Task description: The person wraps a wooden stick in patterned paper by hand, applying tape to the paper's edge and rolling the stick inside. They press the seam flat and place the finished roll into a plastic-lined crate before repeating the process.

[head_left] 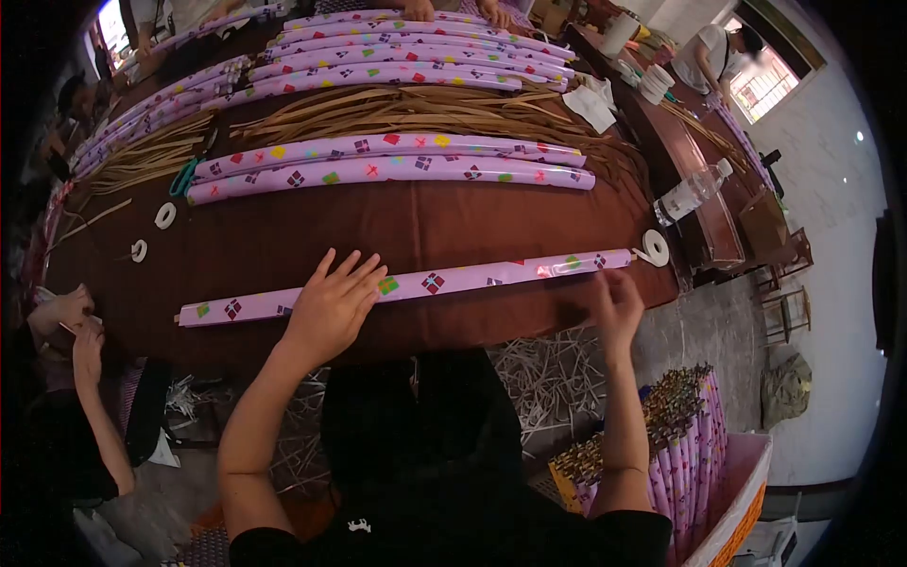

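A long roll of lilac gift-patterned wrapping paper lies slightly slanted across the brown-covered table in front of me. My left hand rests flat on it, left of its middle, fingers spread. Close to the paper's right end is my right hand, its fingers curled together by the lower edge; whatever they may pinch is too small to make out. Just beyond that end sits a roll of white tape, a short loose tail pointing toward the paper.
Two more patterned rolls lie farther back, before brown strips and another stack. Scissors, tape rolls and a bottle are on tables. A box of rolls stands lower right. A co-worker's hands are at left.
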### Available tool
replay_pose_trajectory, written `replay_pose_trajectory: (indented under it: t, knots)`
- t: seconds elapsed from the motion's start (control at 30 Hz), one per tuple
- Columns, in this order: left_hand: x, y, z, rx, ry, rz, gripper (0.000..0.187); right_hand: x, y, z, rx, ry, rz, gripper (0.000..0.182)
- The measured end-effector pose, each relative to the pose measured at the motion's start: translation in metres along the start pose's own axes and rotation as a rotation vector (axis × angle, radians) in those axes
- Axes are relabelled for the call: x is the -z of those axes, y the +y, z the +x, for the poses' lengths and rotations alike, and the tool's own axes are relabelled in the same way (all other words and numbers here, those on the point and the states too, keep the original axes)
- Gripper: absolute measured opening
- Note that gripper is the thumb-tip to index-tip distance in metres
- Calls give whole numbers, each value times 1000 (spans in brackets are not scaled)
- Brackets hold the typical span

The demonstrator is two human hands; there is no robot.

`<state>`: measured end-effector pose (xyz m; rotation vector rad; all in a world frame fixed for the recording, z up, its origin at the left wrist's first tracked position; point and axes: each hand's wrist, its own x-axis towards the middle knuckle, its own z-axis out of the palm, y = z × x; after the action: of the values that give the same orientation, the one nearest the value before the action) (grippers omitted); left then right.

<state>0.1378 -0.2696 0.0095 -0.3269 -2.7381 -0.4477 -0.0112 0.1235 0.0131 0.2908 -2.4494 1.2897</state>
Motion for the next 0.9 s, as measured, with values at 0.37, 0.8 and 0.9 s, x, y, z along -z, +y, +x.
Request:
replay_pose_trajectory:
  t: [0.37,0.8,0.9]
  knots:
    - [1,0,2,3,6,-3,33,-125,-116,-36,1012,-313,-83,31]
    - [2,2,3,2,17,-18,33,-127,-107,-38,1230,-294,-252,39]
    - [3,3,4,-11,28,-15,34,-111,-117,-36,1148,-332,-235,39]
